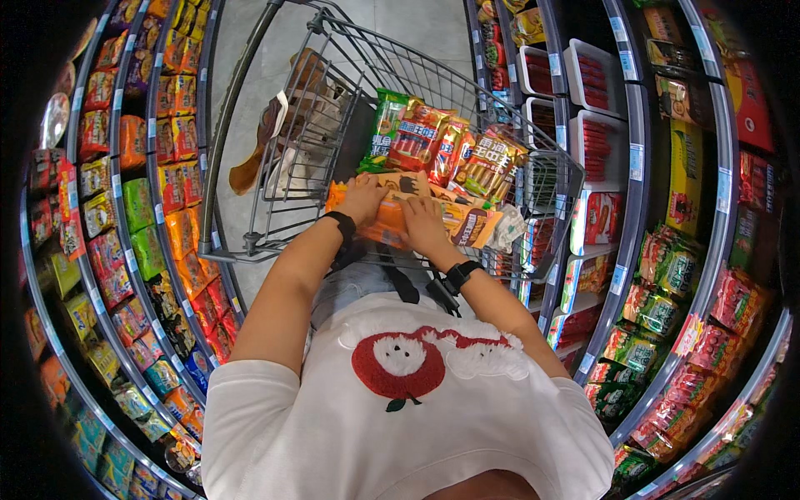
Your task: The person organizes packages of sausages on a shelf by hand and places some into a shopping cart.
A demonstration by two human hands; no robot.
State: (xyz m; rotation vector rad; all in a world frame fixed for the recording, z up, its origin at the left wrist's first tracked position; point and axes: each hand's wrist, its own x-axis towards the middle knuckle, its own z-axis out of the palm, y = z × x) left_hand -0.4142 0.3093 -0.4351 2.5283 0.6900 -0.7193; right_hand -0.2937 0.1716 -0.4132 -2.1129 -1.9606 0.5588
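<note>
Both my hands are inside a grey wire shopping cart (450, 75), low over its near side. My left hand (361, 200) holds an orange plastic food package (384, 222) from the left, and my right hand (425, 222) grips it from the right. Against its far side lies a pale orange package with animal pictures (409, 182). Beyond my fingers lean a green snack bag (382, 131), a red sausage bag (417, 136) and a brown-and-gold sausage bag (494, 164). A yellow-and-purple packet (472, 228) lies just right of my right hand.
Shelves of packaged food line both sides: bright noodle-like packs (178, 181) at left, sausage packs (653, 312) at right. White bins (597, 150) hold red sticks. The cart's handle bar (209, 181) curves at left. A brown bag (259, 147) shows through the wires above the grey floor (250, 87).
</note>
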